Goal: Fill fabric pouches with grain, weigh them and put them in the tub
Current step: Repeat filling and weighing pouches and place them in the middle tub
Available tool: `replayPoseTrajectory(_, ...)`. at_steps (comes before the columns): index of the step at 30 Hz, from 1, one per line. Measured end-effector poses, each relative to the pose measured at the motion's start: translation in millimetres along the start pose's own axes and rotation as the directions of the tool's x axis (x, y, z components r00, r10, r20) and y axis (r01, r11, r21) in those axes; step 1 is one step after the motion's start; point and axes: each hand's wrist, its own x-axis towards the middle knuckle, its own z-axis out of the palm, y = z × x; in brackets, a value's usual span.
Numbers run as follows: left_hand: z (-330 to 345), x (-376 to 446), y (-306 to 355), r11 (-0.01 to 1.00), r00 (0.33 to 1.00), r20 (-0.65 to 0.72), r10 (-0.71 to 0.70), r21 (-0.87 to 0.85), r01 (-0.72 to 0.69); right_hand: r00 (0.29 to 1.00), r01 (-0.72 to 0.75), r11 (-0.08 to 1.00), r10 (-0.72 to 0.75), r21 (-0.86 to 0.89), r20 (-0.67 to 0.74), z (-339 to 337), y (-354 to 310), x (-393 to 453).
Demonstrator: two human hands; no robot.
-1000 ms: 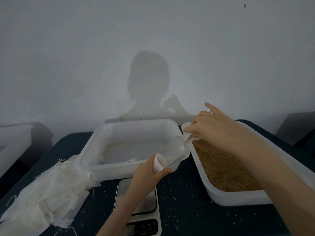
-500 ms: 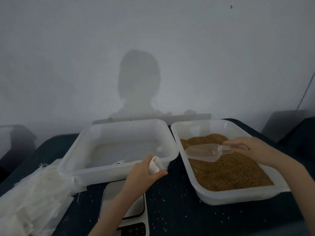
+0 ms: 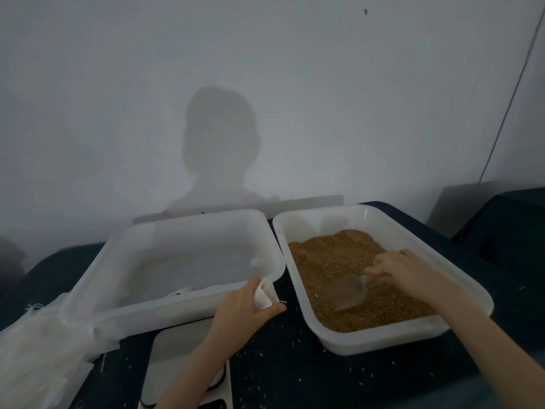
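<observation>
1. Since a second ago, right hand gone from above the gap between the two tubs, where the scoop tipped toward the pouch, across and down into the grain; half a second ago held just over the heap, now dug in.
2. Left hand in almost the same spot as before, above the scale, pouch mouth kept up.
3. Scoop: clear, glossy plastic, rounded trough shape with a short handle; bowl lying low on the grain, its front edge sunk in the surface.
4. Grain: tan-brown, fine and granular, heaped higher toward the far end of the right tub.
5. Both tubs: translucent white plastic, rectangular with rounded corners and a rolled rim, set side by side, nearly touching. Left tub pale inside; contents hard to make out.
6. Pouch: thin white fabric, small, crumpled, a thread end sticking out beside the thumb.
7. Stack of flat white fabric pouches, gauzy and frayed at the edges, at the left, tucked against the left tub's corner.
8. Scale: flat pale platform with rounded corners, partly hidden under the left forearm.
9. Dark blue tabletop speckled with stray pale grains.
10. Right hand: fingers curled round the scoop handle, gripping it.
11. Left hand: fingers and thumb curled round the pouch, pinching it just in front of the left tub's near right corner.
</observation>
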Motion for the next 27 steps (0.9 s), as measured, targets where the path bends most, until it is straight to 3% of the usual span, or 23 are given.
replayPoseTrajectory(7, -5.3, -1.6, -4.4, 1.0, 1.0, 0.011, 0.012, 0.007, -0.012, 0.994, -0.039, 0.937, 0.071, 0.347, -0.078, 14.1, 16.0, -8.3)
replayPoseTrajectory(12, -5.9, -1.4, -10.3, 1.0, 1.0, 0.004, -0.007, 0.01, 0.007, 0.984, -0.054, 0.967, 0.094, 0.248, -0.148, 6.1, 29.1, -13.9)
replayPoseTrajectory(15, -2.8, -2.9, -11.3, 1.0, 1.0, 0.003, -0.008, 0.003, 0.008, 0.975, -0.042, 0.957, 0.101, 0.288, -0.196, -0.3, 28.4, -15.0)
replayPoseTrajectory(22, -4.7, -4.5, -13.9, 1.0, 1.0, 0.003, -0.016, -0.012, 0.016, 0.963, 0.051, 0.768, 0.133, 0.639, -0.236, -14.5, 5.5, -18.8)
replayPoseTrajectory(27, -8.9, -5.7, -17.1, 1.0, 0.999, 0.021, -0.028, -0.008, 0.029, 0.97, 0.152, 0.656, 0.044, 0.739, -0.239, -36.3, -23.6, -15.5)
